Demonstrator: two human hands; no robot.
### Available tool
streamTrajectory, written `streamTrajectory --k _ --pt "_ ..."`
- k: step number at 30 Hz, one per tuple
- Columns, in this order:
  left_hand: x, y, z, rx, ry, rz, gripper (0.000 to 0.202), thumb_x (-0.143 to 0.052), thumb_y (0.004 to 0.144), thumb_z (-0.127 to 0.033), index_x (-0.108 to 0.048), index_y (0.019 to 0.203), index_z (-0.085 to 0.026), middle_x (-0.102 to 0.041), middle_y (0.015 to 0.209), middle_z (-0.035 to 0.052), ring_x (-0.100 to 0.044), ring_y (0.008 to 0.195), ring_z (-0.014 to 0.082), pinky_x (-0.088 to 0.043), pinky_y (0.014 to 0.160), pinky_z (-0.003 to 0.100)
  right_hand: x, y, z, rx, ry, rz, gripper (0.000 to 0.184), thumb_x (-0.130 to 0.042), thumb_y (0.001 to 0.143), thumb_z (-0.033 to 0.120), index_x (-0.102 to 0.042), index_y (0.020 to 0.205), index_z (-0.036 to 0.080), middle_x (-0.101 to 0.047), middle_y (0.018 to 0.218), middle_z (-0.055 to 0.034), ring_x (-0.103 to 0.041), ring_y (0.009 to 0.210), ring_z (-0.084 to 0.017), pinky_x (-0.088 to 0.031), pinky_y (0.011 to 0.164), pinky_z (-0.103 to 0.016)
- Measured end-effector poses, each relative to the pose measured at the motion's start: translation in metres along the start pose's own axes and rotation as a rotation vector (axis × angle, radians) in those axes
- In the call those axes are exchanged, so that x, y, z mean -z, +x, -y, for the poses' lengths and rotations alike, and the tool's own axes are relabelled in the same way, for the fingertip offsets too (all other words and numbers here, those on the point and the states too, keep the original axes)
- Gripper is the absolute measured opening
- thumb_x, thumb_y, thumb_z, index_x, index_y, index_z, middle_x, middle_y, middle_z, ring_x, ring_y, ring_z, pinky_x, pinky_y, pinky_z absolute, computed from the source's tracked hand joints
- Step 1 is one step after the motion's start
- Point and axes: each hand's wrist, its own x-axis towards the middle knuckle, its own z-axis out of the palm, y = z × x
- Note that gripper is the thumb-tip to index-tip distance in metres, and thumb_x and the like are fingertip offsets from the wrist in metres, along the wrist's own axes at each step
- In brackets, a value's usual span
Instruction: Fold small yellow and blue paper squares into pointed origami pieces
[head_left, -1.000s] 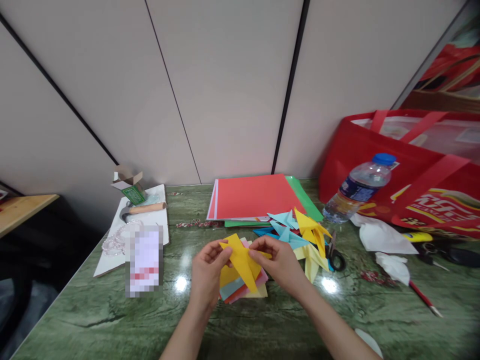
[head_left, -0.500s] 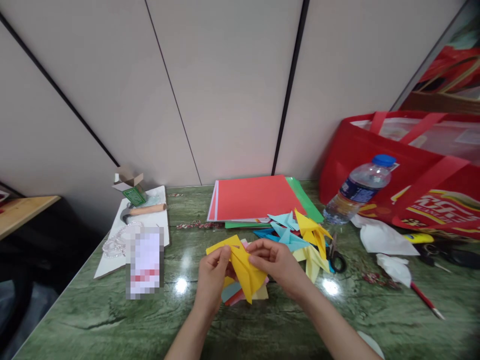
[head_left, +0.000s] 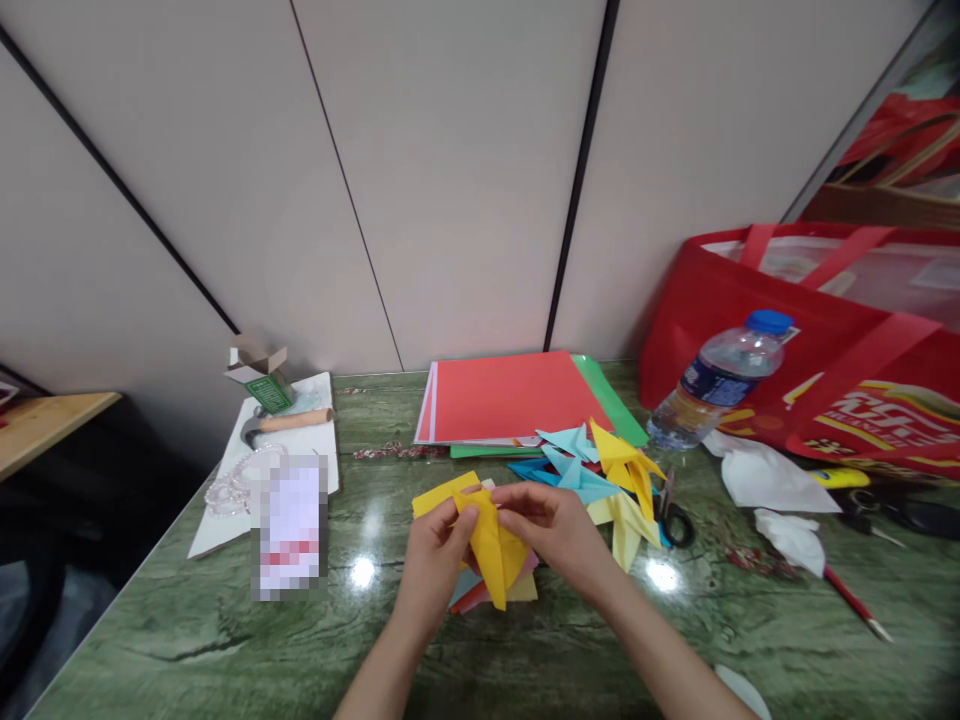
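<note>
A yellow folded origami paper [head_left: 495,555] is held up between both hands, one pointed end hanging down toward me. My left hand [head_left: 439,560] pinches its left side, thumb on top. On the upper right edge, the thumb and fingers of my right hand [head_left: 551,525] are closed. Beneath lies a pile of coloured paper sheets [head_left: 529,588], mostly covered by the hands and the yellow piece. Just right of my right hand are several finished-looking folded paper pieces [head_left: 581,480] in blue, yellow and pale yellow, with black-handled scissors [head_left: 677,522] beside them.
Behind the hands lies a stack of large red and green sheets [head_left: 510,400]. A water bottle [head_left: 716,385] stands before a red bag [head_left: 840,330] at right. On the left, a white board [head_left: 319,460] bears a hammer [head_left: 289,422], a small box [head_left: 266,385] and beads [head_left: 244,485].
My left thumb has moved right and down over the yellow paper, whose left side is now drawn in narrower. My right hand stays nearly in place.
</note>
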Motion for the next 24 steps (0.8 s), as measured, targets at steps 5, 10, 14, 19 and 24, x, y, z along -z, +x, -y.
streamTrajectory --k 5,10,14,19,24 --pt "-0.003 -0.001 -0.002 -0.053 0.125 0.051 0.026 -0.059 0.070 -0.037 -0.066 0.075 -0.013 -0.054 0.052 -0.0026 -0.047 0.044 0.0101 -0.038 0.041 0.020 0.001 0.000 -0.001 0.073 -0.129 -0.029 0.015 -0.065 0.070 0.024 -0.065 0.083 0.017 -0.068 0.091 -0.0077 -0.063 0.086 -0.022 -0.050 0.079 -0.036" --pt "-0.003 0.000 -0.001 -0.105 0.209 0.061 0.022 -0.056 0.074 -0.034 -0.062 0.068 -0.014 -0.050 0.049 -0.0041 -0.045 0.043 0.0099 -0.037 0.041 0.019 0.000 0.000 -0.001 0.126 -0.265 -0.087 0.012 -0.063 0.071 0.020 -0.066 0.082 0.017 -0.068 0.087 -0.0069 -0.062 0.084 -0.022 -0.049 0.078 -0.035" --pt "0.000 0.002 0.003 -0.143 0.241 0.050 0.021 -0.053 0.077 -0.033 -0.064 0.077 -0.015 -0.054 0.055 -0.0016 -0.050 0.051 0.0125 -0.041 0.045 0.021 -0.003 0.000 0.001 0.135 -0.290 -0.069 0.011 -0.061 0.073 0.021 -0.065 0.083 0.018 -0.068 0.087 -0.0060 -0.062 0.081 -0.021 -0.049 0.075 -0.034" --pt "0.002 0.003 0.006 -0.164 0.241 0.051 0.023 -0.053 0.077 -0.033 -0.066 0.083 -0.015 -0.062 0.080 0.0059 -0.055 0.061 0.0145 -0.045 0.046 0.021 -0.004 -0.001 0.001 0.202 -0.362 -0.030 0.009 -0.062 0.073 0.019 -0.064 0.082 0.019 -0.066 0.086 -0.0052 -0.060 0.083 -0.020 -0.047 0.075 -0.032" --pt "0.002 0.003 0.008 -0.157 0.220 0.045 0.025 -0.055 0.075 -0.036 -0.067 0.084 -0.015 -0.058 0.078 0.0056 -0.055 0.058 0.0144 -0.046 0.039 0.021 -0.004 -0.002 0.000 0.241 -0.391 -0.003 0.004 -0.064 0.072 0.019 -0.064 0.076 0.019 -0.062 0.089 -0.0057 -0.058 0.089 -0.020 -0.044 0.080 -0.031"
